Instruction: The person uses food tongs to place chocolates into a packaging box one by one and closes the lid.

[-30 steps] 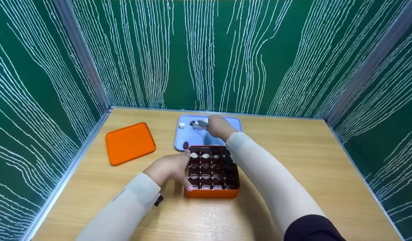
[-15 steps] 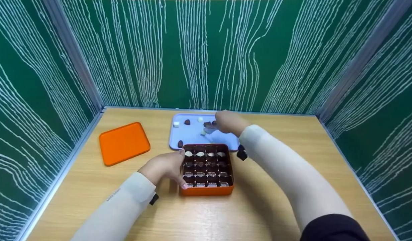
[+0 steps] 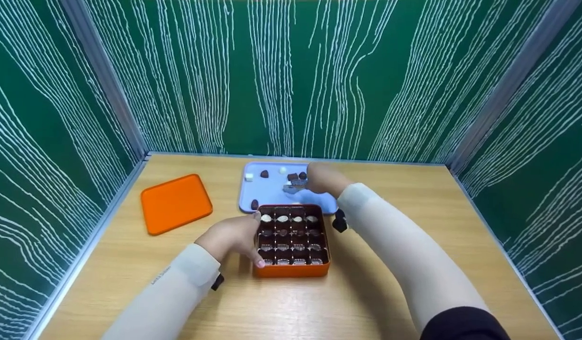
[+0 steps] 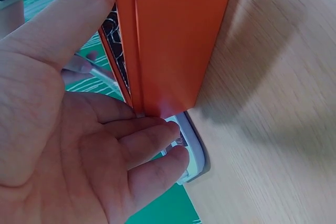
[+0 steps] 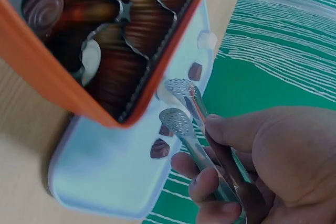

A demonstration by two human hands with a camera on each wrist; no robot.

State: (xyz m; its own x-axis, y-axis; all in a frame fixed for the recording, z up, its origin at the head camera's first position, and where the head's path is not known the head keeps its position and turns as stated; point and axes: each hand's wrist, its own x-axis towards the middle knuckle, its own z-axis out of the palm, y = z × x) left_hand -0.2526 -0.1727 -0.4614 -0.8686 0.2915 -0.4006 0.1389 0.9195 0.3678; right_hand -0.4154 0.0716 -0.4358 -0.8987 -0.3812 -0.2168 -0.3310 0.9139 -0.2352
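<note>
My left hand [image 3: 229, 238] holds the orange box [image 3: 291, 270] by its left side, thumb at the near corner and fingers at the far one. In the left wrist view those fingers lie along the orange wall [image 4: 173, 35]. Inside, a dark divided insert carries a row of white chocolates [image 3: 282, 218] and a row of dark ones. My right hand [image 3: 323, 177] grips metal tongs [image 3: 295, 185] over the pale blue tray [image 3: 262, 193]. In the right wrist view the perforated tong tips [image 5: 177, 121] stand apart, overlapping a white chocolate [image 5: 167, 97].
On the tray lie brown chocolates [image 3: 264, 174], a white cube-shaped piece [image 3: 249, 177] and other pieces near the tongs. An orange lid [image 3: 176, 204] rests on the table to the left. Green walls with white lines enclose the table on the back and sides.
My right hand has moved rightward over the tray with the tongs, then the tongs have come slightly nearer over a white piece. My left hand stays on the box. The head view has shifted a little.
</note>
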